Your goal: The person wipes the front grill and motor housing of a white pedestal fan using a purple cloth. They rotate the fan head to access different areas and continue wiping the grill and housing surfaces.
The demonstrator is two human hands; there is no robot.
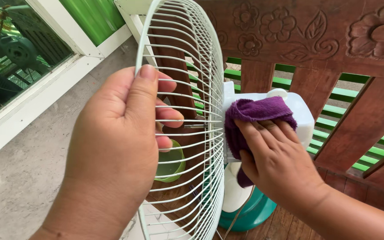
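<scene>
Head cam: left hand (121, 133) fingers grip the fan guard (192, 133), right hand (276, 160) presses purple cloth (256, 111) on the motor housing (305, 120), wiping looks mid-way.

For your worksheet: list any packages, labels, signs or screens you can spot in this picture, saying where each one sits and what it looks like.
None show: no package, label, sign or screen.
The left hand grips the white wire fan guard.
The right hand presses a purple cloth on the white motor housing.

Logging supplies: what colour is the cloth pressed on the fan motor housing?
Purple soft cloth; head view shows it best.
</scene>
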